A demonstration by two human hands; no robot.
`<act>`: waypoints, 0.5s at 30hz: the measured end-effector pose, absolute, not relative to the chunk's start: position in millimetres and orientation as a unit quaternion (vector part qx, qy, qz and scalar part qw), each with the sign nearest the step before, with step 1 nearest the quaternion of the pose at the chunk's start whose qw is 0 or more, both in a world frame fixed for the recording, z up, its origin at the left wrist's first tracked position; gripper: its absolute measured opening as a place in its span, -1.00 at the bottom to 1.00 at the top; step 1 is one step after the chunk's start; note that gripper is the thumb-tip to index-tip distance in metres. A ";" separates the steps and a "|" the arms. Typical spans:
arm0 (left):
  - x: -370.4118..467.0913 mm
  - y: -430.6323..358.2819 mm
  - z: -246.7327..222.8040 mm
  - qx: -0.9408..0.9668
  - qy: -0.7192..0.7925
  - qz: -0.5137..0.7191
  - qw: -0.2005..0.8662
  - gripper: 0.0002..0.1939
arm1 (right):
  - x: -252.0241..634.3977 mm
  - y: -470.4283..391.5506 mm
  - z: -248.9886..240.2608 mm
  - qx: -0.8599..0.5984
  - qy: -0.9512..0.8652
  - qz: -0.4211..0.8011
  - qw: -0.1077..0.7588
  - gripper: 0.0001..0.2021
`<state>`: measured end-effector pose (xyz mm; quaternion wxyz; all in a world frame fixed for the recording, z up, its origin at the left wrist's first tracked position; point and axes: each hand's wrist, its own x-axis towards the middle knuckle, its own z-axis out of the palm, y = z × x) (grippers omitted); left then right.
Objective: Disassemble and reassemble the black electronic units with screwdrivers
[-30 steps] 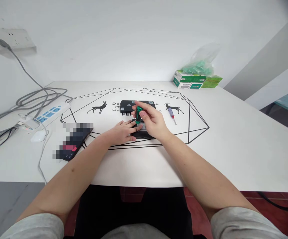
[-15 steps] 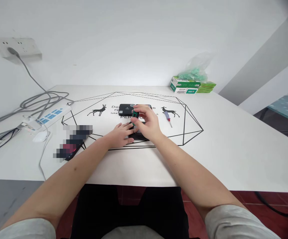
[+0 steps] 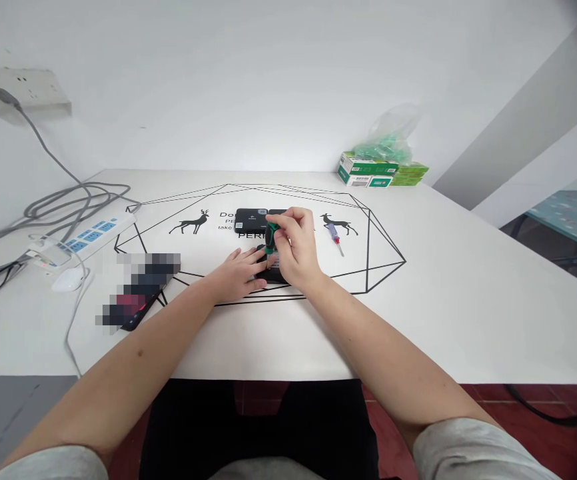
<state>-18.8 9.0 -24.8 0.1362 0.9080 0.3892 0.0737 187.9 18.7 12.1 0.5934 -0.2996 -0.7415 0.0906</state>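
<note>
You bend both hands to close work at the bench (image 3: 468, 307), your right hand (image 3: 298, 253) with its grip wrapped around a green-and-black screwdriver (image 3: 271, 235), fingertips gathered about the handle. The tool stands nearly upright, shaft pointing down at a small black device (image 3: 275, 275) that lies in front of you near the middle of the printed deer-and-lines design; whether the tip touches it is too small to tell. Your left hand (image 3: 238, 275) grasps nothing, its grip released, fingers spread low with their ends at the device's left side. Just beyond lies a flat black piece (image 3: 249, 221) with a small white label. To your right, a second screwdriver (image 3: 334, 235) with a pale purple handle rests across one printed deer. A power strip (image 3: 93, 237) sits at far left, and green-and-white boxes (image 3: 368, 170) stand by the wall.
</note>
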 end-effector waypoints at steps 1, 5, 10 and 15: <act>-18.7 8.8 -24.8 0.908 0.389 0.073 0.136 -0.40 | 187.9 18.1 13.0 -0.302 -0.737 0.083 0.598 -0.65; -18.7 8.9 -23.8 0.910 0.384 0.073 0.141 -0.38 | 185.5 13.2 15.5 -0.297 -0.732 0.066 0.610 -0.66; -19.6 10.5 -22.6 0.911 0.375 0.081 0.148 -0.41 | 179.7 8.4 14.9 -0.338 -0.719 0.111 0.597 -0.73; -18.6 9.9 -21.6 0.909 0.380 0.072 0.157 -0.41 | 179.1 8.7 11.2 -0.375 -0.705 0.226 0.559 -0.59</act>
